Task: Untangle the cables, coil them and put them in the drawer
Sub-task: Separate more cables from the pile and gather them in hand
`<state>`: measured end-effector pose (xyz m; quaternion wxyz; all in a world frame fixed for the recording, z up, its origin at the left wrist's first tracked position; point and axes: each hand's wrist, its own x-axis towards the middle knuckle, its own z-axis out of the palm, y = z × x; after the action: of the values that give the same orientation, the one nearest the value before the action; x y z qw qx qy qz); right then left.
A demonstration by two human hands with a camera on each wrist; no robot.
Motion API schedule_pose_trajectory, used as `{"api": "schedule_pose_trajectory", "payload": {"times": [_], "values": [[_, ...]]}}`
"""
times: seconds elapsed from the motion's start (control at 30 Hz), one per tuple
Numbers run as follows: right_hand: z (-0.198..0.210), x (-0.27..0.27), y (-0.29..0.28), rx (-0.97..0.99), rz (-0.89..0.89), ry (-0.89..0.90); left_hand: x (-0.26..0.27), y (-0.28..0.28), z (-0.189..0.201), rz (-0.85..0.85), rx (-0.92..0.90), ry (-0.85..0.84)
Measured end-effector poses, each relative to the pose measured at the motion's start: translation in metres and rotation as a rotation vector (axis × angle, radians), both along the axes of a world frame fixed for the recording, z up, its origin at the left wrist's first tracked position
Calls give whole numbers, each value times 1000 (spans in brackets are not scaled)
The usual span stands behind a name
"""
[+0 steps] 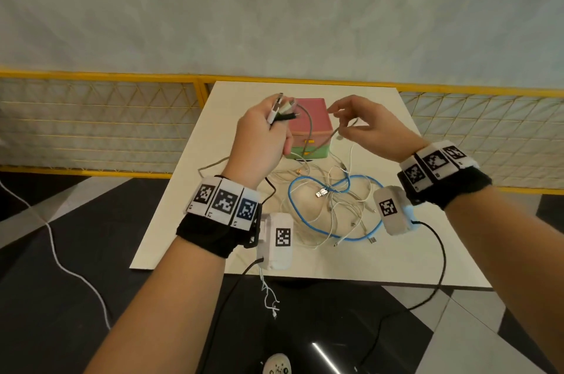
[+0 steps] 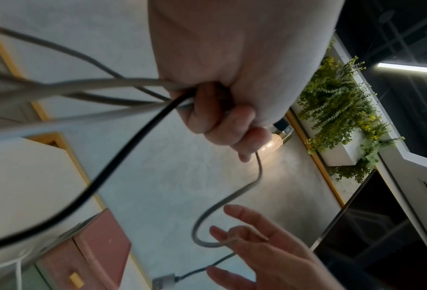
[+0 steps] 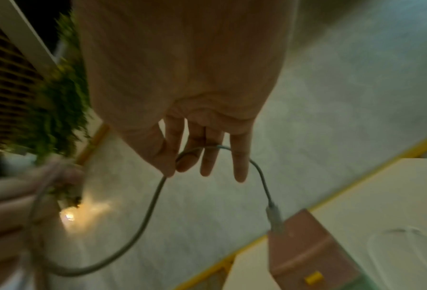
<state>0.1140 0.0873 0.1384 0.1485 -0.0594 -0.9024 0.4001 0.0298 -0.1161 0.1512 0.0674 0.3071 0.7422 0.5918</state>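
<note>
My left hand (image 1: 276,126) is raised over the table and grips a bundle of cable ends (image 1: 279,109), with the plugs sticking up out of the fist (image 2: 219,117). A grey cable (image 1: 309,120) arcs from that fist to my right hand (image 1: 341,126), which pinches it between thumb and forefinger near its plug (image 3: 275,221). Behind both hands stands the pink and green drawer box (image 1: 311,112), with yellow handles and its drawers closed. Below lies a tangle of white cables and a blue cable (image 1: 305,190).
The white table (image 1: 381,264) stands against a yellow mesh railing (image 1: 122,76) and a grey wall. Black leads from the wrist cameras hang off the table's near edge. A white cord (image 1: 61,251) trails over the dark floor at the left. Green plants (image 2: 339,109) sit high at the side.
</note>
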Motion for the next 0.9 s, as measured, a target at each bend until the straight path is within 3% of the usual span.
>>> {"api": "schedule_pose_trajectory", "payload": {"times": [0.13, 0.27, 0.33, 0.47, 0.57, 0.67, 0.77, 0.83, 0.9], "values": [[24, 40, -17, 147, 39, -72, 1, -5, 6, 27, 70, -42], [23, 86, -32, 245, 159, -445, 12, -11, 14, -55, 11, -39], [18, 101, -39, 198, 179, -514, 30, -8, 12, -151, -80, -5], [19, 101, -55, -218, 101, -255, 66, 3, -2, -247, -223, 43], [11, 108, -62, -251, 62, -198, 86, 9, -13, -231, -208, -33], [-9, 125, -61, -152, 104, -401, 90, 5, -13, -99, -157, -81], [-22, 143, -57, 149, 365, -715, 93, 0, 0, -75, -154, -157], [-26, 145, -55, 387, 376, -699, 99, 0, 10, -143, -148, -208], [-22, 141, -53, 401, 280, -529, 106, 4, 16, -239, -151, -173]]}}
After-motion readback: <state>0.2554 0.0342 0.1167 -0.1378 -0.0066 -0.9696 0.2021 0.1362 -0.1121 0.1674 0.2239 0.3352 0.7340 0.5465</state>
